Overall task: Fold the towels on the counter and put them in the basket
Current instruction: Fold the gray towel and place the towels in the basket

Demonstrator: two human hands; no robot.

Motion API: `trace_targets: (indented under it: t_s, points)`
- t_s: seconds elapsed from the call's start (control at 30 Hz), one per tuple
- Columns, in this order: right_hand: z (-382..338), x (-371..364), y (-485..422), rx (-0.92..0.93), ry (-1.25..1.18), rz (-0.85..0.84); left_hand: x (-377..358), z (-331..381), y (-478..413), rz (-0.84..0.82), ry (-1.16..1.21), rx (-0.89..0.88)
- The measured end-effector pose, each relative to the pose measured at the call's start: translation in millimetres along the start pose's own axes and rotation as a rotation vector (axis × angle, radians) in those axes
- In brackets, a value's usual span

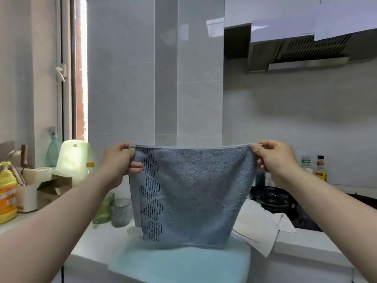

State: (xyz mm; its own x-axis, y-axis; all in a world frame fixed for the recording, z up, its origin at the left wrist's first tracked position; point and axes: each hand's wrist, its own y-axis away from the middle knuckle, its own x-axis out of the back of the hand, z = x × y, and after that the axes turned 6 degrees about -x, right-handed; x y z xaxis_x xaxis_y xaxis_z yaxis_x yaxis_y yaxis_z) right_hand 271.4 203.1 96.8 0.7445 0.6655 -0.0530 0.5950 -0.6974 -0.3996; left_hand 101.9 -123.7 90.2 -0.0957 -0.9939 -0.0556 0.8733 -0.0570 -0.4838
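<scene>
1. Two top corners of the blue towel point(193, 190) are pinched: left hand point(120, 160) at 10 o'clock, right hand point(273, 158) at 2 o'clock, fingers point(136, 164) curled on the cloth. It hangs above the counter point(87, 248).
2. Soft, light terry that will likely sag, so the corners suit gripping.
</scene>
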Motion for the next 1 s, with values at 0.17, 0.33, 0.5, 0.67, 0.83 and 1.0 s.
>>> trace_targets:
  t_s: [0.17,0.33,0.5,0.67,0.83,1.0]
  points:
    - [-10.5,-8.1,-10.1,-0.048,-0.163,0.078,-5.1,3.6,-14.7,0.04,0.048,0.029]
    - [10.5,-25.5,-22.7,-0.1,-0.24,0.093,-23.9,-18.0,-30.2,0.021,0.06,0.111]
    - [83.1,-43.3,-43.6,-0.162,-0.163,0.087,-41.1,-88.3,-51.8,-0.051,0.065,0.226]
    - [176.3,-59.5,-57.2,-0.191,0.032,0.022,-56.3,-174.2,-55.5,-0.088,-0.035,0.295]
    - [246.1,-71.7,-63.2,-0.258,0.096,0.017,-78.1,-231.3,-47.2,-0.064,-0.073,0.258]
    - [280.2,-70.4,-57.0,-0.142,0.373,-0.125,-89.9,-274.6,-41.4,-0.139,-0.255,0.043]
